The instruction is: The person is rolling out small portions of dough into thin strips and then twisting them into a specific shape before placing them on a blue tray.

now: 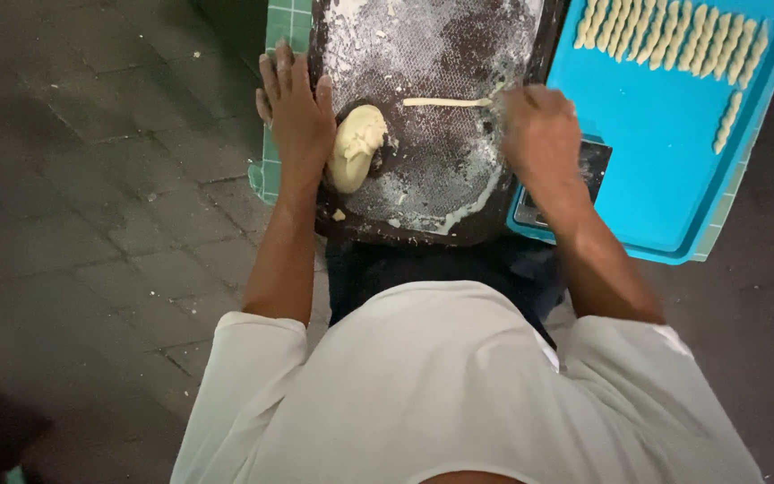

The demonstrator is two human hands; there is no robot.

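Two hands at a floured board, dough strip lying crosswise

From the head view we are looking down at a blue tray that is holding a row of twisted dough pieces along its far edge, with two more twists lying apart below the row's right end. The row is running off the top of the frame, so we are not seeing the pieces whole. A small dark device is lying partly hidden under our right wrist; we cannot make out what it is.

Our left hand is lying flat with fingers spread on the left edge of the dark floured board, just beside a dough lump. Our right hand is blurred, so we cannot tell its grip; it is meeting the right end of a thin dough strip. That strip is lying on the board with its long axis running left to right.
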